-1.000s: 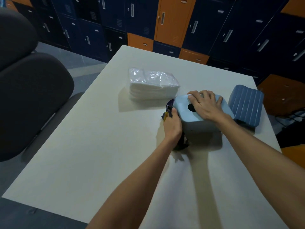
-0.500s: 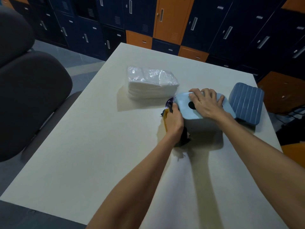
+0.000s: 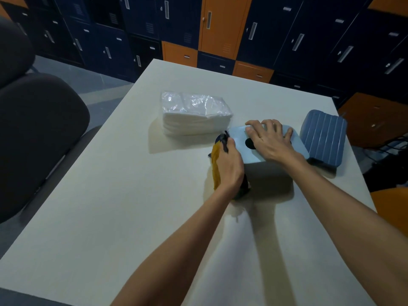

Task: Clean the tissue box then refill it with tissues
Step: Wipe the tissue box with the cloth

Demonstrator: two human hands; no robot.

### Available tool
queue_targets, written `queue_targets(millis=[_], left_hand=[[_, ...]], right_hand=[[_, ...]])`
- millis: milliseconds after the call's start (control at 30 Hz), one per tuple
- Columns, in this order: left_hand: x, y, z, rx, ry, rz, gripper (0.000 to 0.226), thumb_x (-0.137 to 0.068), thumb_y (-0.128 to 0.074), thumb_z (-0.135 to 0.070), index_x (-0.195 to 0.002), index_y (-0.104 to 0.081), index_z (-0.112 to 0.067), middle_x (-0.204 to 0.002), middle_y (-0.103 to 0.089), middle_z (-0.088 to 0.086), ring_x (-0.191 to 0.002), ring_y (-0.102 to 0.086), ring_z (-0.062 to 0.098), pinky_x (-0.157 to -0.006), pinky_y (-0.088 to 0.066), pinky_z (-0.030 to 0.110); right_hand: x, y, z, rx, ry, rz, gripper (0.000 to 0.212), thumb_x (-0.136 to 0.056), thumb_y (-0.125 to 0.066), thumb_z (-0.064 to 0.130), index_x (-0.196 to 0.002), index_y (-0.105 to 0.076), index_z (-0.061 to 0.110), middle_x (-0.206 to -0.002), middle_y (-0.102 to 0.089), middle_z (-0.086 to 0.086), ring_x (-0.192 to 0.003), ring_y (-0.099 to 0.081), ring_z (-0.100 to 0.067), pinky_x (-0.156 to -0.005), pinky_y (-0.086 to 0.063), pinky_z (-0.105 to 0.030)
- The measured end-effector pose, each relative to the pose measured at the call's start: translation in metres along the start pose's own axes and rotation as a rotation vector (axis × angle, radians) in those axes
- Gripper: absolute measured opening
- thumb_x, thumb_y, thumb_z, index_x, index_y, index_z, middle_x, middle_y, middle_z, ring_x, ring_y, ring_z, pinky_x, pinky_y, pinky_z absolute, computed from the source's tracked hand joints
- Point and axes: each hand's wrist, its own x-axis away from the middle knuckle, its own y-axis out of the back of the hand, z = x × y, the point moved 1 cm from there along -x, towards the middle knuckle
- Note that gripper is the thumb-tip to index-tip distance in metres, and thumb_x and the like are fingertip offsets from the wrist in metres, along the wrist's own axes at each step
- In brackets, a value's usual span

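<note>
A light blue tissue box (image 3: 247,151) with a dark round opening on top stands on the white table (image 3: 110,206). My right hand (image 3: 270,140) lies flat on its top, pressing it down. My left hand (image 3: 229,168) is closed on a dark and yellow cloth (image 3: 216,166) held against the box's left side. A plastic-wrapped stack of white tissues (image 3: 194,115) lies just behind and to the left of the box. A darker blue ribbed lid (image 3: 323,138) leans to the right of the box.
A dark padded office chair (image 3: 37,133) stands off the table's left edge. Blue and orange lockers (image 3: 220,29) line the wall beyond the far edge. Cables and an orange surface lie off the right side.
My left hand with the cloth has slid a little along the box's left side, showing more yellow cloth. My right hand has stayed on top of the box.
</note>
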Motion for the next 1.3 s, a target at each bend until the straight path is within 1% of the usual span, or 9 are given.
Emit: queue_targets(millis=[133,233,367,500,600,933,1000,1133,1300], left_hand=[[0.042,0.007,0.036,0.05,-0.2,0.032,0.04,-0.102,-0.039,-0.041,-0.135,-0.051,-0.022,-0.122,-0.059,-0.006,-0.111,-0.056,0.004,-0.097,-0.046,0.019],[0.046,0.014,0.04,-0.057,-0.136,0.055,0.039,-0.103,-0.034,-0.043,-0.129,-0.053,-0.021,-0.117,-0.058,-0.003,-0.112,-0.055,0.012,-0.1,-0.045,0.034],[0.002,0.005,0.001,-0.131,0.077,0.025,0.045,-0.104,-0.023,-0.044,-0.108,-0.058,-0.015,-0.097,-0.057,-0.003,-0.096,-0.049,0.011,-0.094,-0.034,0.026],[-0.008,-0.003,0.01,-0.105,-0.146,-0.009,0.047,-0.096,-0.029,-0.05,-0.115,-0.063,-0.023,-0.112,-0.066,-0.003,-0.106,-0.059,0.017,-0.097,-0.046,0.036],[0.028,0.005,0.036,-0.027,-0.324,-0.004,0.049,-0.098,-0.034,-0.048,-0.137,-0.052,-0.025,-0.128,-0.059,-0.008,-0.119,-0.052,0.006,-0.103,-0.041,0.023],[-0.021,0.008,-0.005,-0.207,0.086,0.114,0.042,-0.102,-0.026,-0.04,-0.1,-0.061,-0.017,-0.093,-0.057,0.0,-0.093,-0.051,0.021,-0.083,-0.035,0.029],[-0.022,0.002,-0.004,-0.185,-0.058,0.055,0.046,-0.099,-0.029,-0.046,-0.102,-0.065,-0.017,-0.093,-0.064,-0.002,-0.099,-0.059,0.022,-0.084,-0.043,0.031],[0.019,0.0,0.043,-0.035,-0.379,0.031,0.055,-0.096,-0.038,-0.049,-0.143,-0.046,-0.021,-0.134,-0.056,-0.007,-0.12,-0.051,0.004,-0.102,-0.04,0.014],[0.022,0.004,0.049,-0.101,-0.168,-0.008,0.057,-0.096,-0.027,-0.057,-0.129,-0.058,-0.022,-0.119,-0.064,-0.002,-0.113,-0.058,0.014,-0.102,-0.045,0.034]], right_hand=[[-0.001,-0.002,-0.002,0.044,0.029,-0.009,0.039,-0.1,-0.02,0.046,-0.136,-0.028,0.035,-0.14,-0.03,-0.009,-0.137,-0.015,-0.03,-0.107,-0.004,-0.066],[0.0,-0.003,-0.003,0.047,0.037,-0.01,0.039,-0.1,-0.021,0.045,-0.137,-0.028,0.034,-0.141,-0.03,-0.01,-0.138,-0.014,-0.03,-0.107,-0.004,-0.066],[-0.001,-0.002,-0.002,-0.009,0.006,-0.01,0.04,-0.1,-0.016,0.047,-0.135,-0.031,0.036,-0.141,-0.03,-0.007,-0.139,-0.013,-0.028,-0.108,0.0,-0.066],[-0.002,-0.002,-0.002,-0.009,-0.003,-0.01,0.04,-0.099,-0.016,0.049,-0.134,-0.031,0.037,-0.14,-0.03,-0.008,-0.138,-0.013,-0.029,-0.107,-0.001,-0.066],[-0.001,-0.003,-0.003,0.022,0.021,-0.02,0.039,-0.099,-0.019,0.048,-0.135,-0.03,0.036,-0.139,-0.031,-0.008,-0.137,-0.015,-0.029,-0.107,-0.003,-0.066],[-0.001,-0.001,-0.002,-0.023,-0.02,-0.004,0.039,-0.099,-0.015,0.049,-0.133,-0.032,0.038,-0.141,-0.031,-0.008,-0.14,-0.011,-0.029,-0.108,0.0,-0.066],[-0.002,-0.001,-0.002,-0.018,-0.025,0.003,0.04,-0.099,-0.014,0.049,-0.133,-0.031,0.038,-0.141,-0.031,-0.008,-0.139,-0.012,-0.029,-0.108,0.0,-0.066],[-0.001,-0.002,-0.004,0.014,-0.001,-0.004,0.039,-0.099,-0.016,0.048,-0.134,-0.03,0.037,-0.14,-0.031,-0.008,-0.139,-0.014,-0.03,-0.109,-0.002,-0.067],[0.001,-0.001,-0.004,0.009,-0.006,-0.006,0.039,-0.1,-0.017,0.047,-0.135,-0.03,0.036,-0.14,-0.031,-0.008,-0.139,-0.013,-0.03,-0.108,-0.001,-0.067]])
